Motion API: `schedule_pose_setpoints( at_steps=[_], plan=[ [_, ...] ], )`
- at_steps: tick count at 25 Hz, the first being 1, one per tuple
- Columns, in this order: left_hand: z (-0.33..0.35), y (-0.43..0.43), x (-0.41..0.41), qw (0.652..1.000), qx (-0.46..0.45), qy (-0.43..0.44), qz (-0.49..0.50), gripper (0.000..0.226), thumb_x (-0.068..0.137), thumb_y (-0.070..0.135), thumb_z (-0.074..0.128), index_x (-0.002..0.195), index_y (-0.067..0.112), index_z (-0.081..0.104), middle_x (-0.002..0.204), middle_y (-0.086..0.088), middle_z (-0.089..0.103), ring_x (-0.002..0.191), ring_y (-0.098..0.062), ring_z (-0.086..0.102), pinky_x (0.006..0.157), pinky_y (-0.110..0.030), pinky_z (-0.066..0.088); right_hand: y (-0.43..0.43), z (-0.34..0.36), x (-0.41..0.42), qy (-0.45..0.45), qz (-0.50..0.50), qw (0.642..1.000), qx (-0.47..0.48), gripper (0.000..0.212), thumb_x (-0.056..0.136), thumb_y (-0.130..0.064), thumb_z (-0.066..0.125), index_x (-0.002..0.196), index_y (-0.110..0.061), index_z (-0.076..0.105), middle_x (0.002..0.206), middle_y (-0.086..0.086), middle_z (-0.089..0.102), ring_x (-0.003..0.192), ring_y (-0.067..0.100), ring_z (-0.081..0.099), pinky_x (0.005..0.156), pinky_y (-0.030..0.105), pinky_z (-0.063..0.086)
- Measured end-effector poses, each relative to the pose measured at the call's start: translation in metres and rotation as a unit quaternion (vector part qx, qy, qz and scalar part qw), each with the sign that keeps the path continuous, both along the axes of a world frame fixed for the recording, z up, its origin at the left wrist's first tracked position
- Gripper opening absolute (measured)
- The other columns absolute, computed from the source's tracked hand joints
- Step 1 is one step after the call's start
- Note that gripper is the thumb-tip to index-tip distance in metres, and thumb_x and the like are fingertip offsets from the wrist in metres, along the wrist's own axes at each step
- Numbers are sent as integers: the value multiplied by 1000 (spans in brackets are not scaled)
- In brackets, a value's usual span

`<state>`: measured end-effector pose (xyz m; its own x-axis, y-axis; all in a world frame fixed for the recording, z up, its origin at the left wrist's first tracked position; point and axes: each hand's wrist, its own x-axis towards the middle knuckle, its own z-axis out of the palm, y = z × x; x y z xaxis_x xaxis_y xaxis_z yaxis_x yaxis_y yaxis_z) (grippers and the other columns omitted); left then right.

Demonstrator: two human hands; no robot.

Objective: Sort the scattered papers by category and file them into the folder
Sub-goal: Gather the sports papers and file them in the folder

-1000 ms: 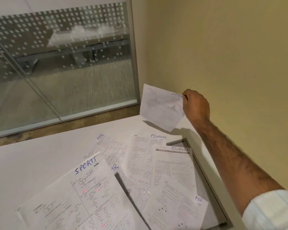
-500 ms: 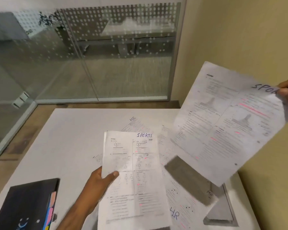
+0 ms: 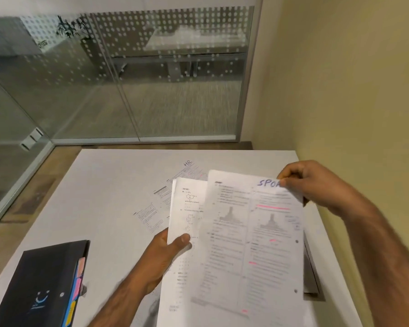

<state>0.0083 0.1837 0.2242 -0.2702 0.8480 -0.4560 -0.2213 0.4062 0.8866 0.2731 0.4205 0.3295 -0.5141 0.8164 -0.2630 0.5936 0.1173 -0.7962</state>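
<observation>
My right hand [image 3: 316,185] pinches the top right corner of a printed sheet [image 3: 253,244] marked "SPOR…" in blue ink. It hangs over the table and overlaps a second printed sheet [image 3: 187,208], whose left edge my left hand [image 3: 168,253] grips with the thumb on top. Other papers lie flat on the white table [image 3: 104,197] behind them, one labelled HR [image 3: 187,168]. A black folder [image 3: 43,284] with coloured tabs lies shut at the near left.
A grey recessed panel [image 3: 312,274] shows at the table's right edge under the sheets. A yellow wall [image 3: 352,90] runs along the right side. Glass partitions [image 3: 116,74] stand beyond the table's far edge, with wooden floor at left.
My right hand has carried its sheet down and left from high on the right until it overlaps the sheet in my left hand. The left hand keeps its grip.
</observation>
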Motion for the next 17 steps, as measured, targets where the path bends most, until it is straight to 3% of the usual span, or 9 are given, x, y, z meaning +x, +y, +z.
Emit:
schedule_pose_setpoints(
  at_steps=[1, 3, 6, 8, 10, 12, 14, 17],
  plan=[
    [0, -2, 1, 1000, 7, -6, -8, 61, 72, 49, 84, 123, 17, 69, 119, -1, 76, 110, -22, 72, 90, -28, 58, -4, -9, -8, -18, 7, 1000, -11, 17, 97, -6, 62, 83, -5, 72, 75, 13, 75, 63, 26, 66, 52, 35, 50],
    [0, -6, 4, 1000, 5, -8, -30, 52, 80, 33, 83, 126, 15, 68, 121, -5, 75, 110, -27, 72, 96, -40, 57, -14, -20, -20, -21, 15, 999, -29, 16, 97, -9, 62, 84, -7, 72, 76, 8, 76, 66, 23, 67, 53, 34, 51],
    [3, -12, 9, 999, 1, -2, -42, 39, 91, 16, 72, 129, 13, 65, 123, -7, 74, 110, -31, 72, 100, -51, 54, -29, -32, -29, 66, -33, 997, -26, 7, 97, -19, 66, 96, -18, 73, 88, 4, 76, 78, 21, 70, 64, 32, 51],
    [3, -15, 10, 999, 15, 2, -30, 38, 92, 18, 70, 129, 14, 66, 123, -6, 74, 111, -31, 72, 101, -52, 53, -45, -48, -23, 132, -115, 984, -39, 31, 94, -33, 71, 124, -29, 63, 109, -4, 70, 95, 12, 69, 76, 25, 51],
    [4, -18, 12, 1000, 22, 7, -1, 36, 91, 18, 69, 127, 15, 67, 121, -6, 75, 109, -30, 73, 101, -52, 53, -71, -74, -7, 166, -170, 965, -107, 66, 86, -46, 76, 143, -40, 44, 128, -12, 60, 112, 8, 63, 90, 34, 53],
    [2, -21, 14, 1000, 18, 8, 19, 31, 91, 16, 68, 123, 16, 68, 117, -6, 76, 105, -28, 74, 98, -49, 54, -106, -99, 9, 211, -175, 936, -221, 70, 83, -38, 78, 145, -32, 46, 132, -5, 66, 116, 18, 67, 94, 43, 55],
    [1, -25, 21, 1000, 18, 15, 4, 29, 92, 16, 67, 121, 16, 69, 116, -4, 77, 105, -26, 74, 98, -47, 54, -138, -120, 19, 239, -126, 907, -322, 48, 90, -17, 73, 136, -16, 59, 125, 7, 73, 114, 27, 71, 99, 49, 54],
    [-13, -29, 29, 999, 3, 22, -33, 28, 93, 18, 69, 121, 17, 71, 115, -3, 77, 105, -26, 74, 101, -51, 53, -166, -148, 29, 243, -125, 901, -337, 49, 87, -15, 79, 133, -15, 62, 124, 5, 74, 117, 26, 70, 108, 51, 48]
  ],
)
